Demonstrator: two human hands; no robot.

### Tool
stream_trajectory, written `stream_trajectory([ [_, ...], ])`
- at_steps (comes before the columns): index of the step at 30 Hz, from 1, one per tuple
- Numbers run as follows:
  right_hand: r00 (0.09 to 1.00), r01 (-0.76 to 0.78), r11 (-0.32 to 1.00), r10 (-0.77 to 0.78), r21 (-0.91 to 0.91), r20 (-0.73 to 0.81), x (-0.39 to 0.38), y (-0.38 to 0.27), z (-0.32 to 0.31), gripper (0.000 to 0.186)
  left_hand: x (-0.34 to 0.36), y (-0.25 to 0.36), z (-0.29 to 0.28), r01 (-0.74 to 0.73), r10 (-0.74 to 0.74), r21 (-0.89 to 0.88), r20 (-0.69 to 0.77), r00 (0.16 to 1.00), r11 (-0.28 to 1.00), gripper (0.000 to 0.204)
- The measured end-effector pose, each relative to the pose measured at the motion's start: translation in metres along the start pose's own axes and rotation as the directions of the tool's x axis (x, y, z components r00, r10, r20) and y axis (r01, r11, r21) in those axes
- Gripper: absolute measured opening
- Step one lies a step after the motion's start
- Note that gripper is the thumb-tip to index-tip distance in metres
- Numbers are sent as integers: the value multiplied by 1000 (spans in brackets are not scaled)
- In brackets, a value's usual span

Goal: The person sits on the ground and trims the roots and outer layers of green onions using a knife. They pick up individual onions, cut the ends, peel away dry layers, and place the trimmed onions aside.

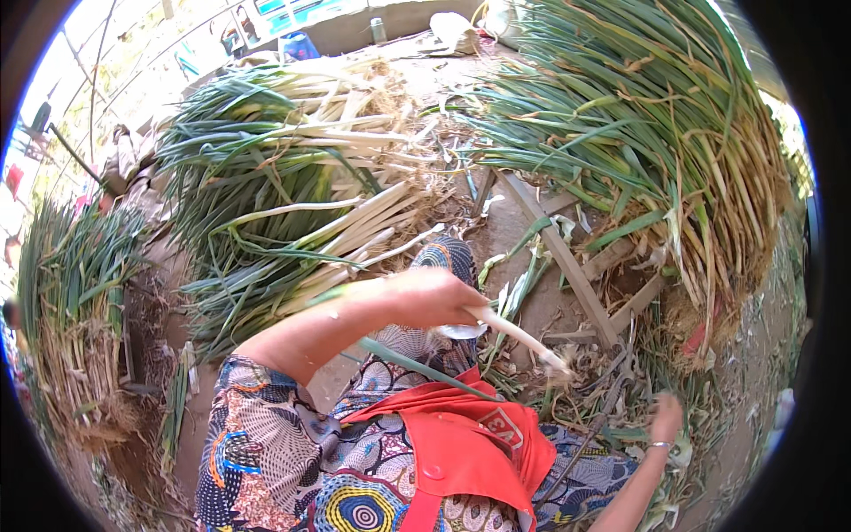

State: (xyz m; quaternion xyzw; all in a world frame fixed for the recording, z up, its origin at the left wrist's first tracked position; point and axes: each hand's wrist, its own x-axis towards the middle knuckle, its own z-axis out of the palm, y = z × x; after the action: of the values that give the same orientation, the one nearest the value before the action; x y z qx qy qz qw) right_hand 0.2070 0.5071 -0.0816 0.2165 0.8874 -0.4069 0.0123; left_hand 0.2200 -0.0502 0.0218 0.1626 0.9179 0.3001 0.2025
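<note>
My left hand (436, 297) is closed round a green onion (518, 338), reaching across in front of me. The onion's white stalk points down to the right and ends in a tuft of roots. A long green leaf slants beneath my left forearm; whether it belongs to this onion I cannot tell. Lower right, my right hand (667, 418), with a bracelet at the wrist, is over loose peelings (612, 403). Motion smears its fingers, and nothing shows clearly in them. Just beyond my left arm lies a pile of pale, cleaned green onions (355, 222).
A tall heap of green onions with dry leaves and roots (700, 177) fills the far right. Near it sits a wooden frame (567, 262) amid scraps. Another onion bundle (75, 328) stands at the left. A blue container (299, 46) and a white sack (455, 33) are at the back.
</note>
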Motion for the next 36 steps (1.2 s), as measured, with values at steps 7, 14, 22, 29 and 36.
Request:
stream_trajectory([
  [7,826,-342,940,303,-5,476,-52,-32,84,57,-71,-40,-115,519,-341,296,-486,804,802,35],
  [14,835,-508,690,248,515,491,-48,1,104,32,-89,-142,-190,796,-94,503,-823,560,335,44],
  [22,869,-437,340,-78,833,488,-60,-44,70,36,97,-146,-79,417,-140,542,-479,867,730,40],
  [29,840,-418,-108,-425,902,339,-61,-64,42,46,239,-2,-29,-124,327,616,-228,917,778,41],
  [36,856,-436,-192,-392,879,339,-65,-56,32,60,382,153,-8,-455,792,686,-305,528,568,30],
])
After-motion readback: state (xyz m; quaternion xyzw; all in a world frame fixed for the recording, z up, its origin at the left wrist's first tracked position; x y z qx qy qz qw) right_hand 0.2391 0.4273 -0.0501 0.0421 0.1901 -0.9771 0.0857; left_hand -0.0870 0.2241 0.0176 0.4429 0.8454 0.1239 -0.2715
